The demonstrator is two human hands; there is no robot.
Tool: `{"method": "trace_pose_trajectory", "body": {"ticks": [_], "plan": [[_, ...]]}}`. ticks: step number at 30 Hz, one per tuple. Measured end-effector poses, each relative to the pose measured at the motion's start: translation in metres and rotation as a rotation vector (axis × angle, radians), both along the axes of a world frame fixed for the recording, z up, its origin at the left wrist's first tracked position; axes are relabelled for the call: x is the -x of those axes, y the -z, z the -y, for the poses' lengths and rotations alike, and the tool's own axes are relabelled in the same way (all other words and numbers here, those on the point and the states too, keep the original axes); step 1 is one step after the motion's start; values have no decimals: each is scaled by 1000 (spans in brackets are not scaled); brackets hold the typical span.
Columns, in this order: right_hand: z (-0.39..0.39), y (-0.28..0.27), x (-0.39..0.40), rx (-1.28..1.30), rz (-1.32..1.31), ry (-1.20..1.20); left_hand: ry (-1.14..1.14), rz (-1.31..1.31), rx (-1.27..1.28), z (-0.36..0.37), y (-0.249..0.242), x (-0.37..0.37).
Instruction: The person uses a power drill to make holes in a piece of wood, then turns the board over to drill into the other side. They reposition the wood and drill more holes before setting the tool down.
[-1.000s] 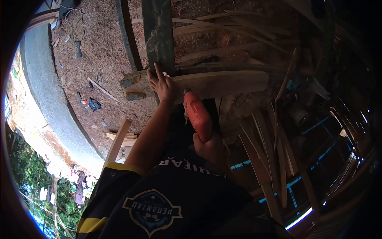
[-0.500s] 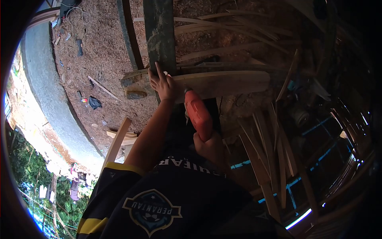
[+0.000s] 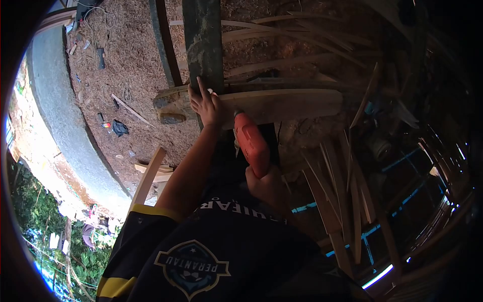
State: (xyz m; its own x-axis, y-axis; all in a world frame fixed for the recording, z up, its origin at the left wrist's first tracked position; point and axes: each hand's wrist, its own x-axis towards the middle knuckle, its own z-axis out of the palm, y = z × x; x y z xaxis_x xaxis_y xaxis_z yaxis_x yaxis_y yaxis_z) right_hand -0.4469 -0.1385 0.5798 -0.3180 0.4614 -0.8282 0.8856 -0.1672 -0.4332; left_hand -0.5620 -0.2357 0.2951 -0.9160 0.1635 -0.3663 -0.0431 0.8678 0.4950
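My right hand (image 3: 263, 182) is wrapped around the handle of a red power drill (image 3: 250, 141). The drill's nose meets the near side of a wooden plank (image 3: 287, 103) that lies crosswise in front of me. Just left of the drill, my left hand (image 3: 204, 106) presses on the plank's left part with its fingers spread. A small white thing, too small to name, shows beside its fingers. Beneath the plank, a thick dark beam (image 3: 203, 45) runs away from me. Whether the drill's bit is inside the wood is hidden.
Long thin wooden strips (image 3: 302, 35) lie on the shavings-covered ground beyond the plank. Several boards (image 3: 347, 196) lean at the right. A pale timber piece (image 3: 148, 178) sticks up near my left arm. A concrete edge (image 3: 65, 110) curves along the left, with a black bag-like item (image 3: 119, 128) near it.
My hands, the drill and the plank keep practically the same places. Far off at the lower left, a purple shape has shifted slightly.
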Motion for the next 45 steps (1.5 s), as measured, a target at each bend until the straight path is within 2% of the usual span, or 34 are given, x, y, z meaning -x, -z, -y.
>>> {"method": "trace_pose_trajectory", "body": {"ticks": [13, 32, 45], "plan": [[2, 6, -3, -41, -60, -26, 9, -16, 3, -1, -1, 0], [-2, 1, 6, 33, 10, -12, 19, -10, -1, 1, 0, 0], [1, 3, 7, -36, -21, -14, -3, 29, 7, -3, -7, 3]]}}
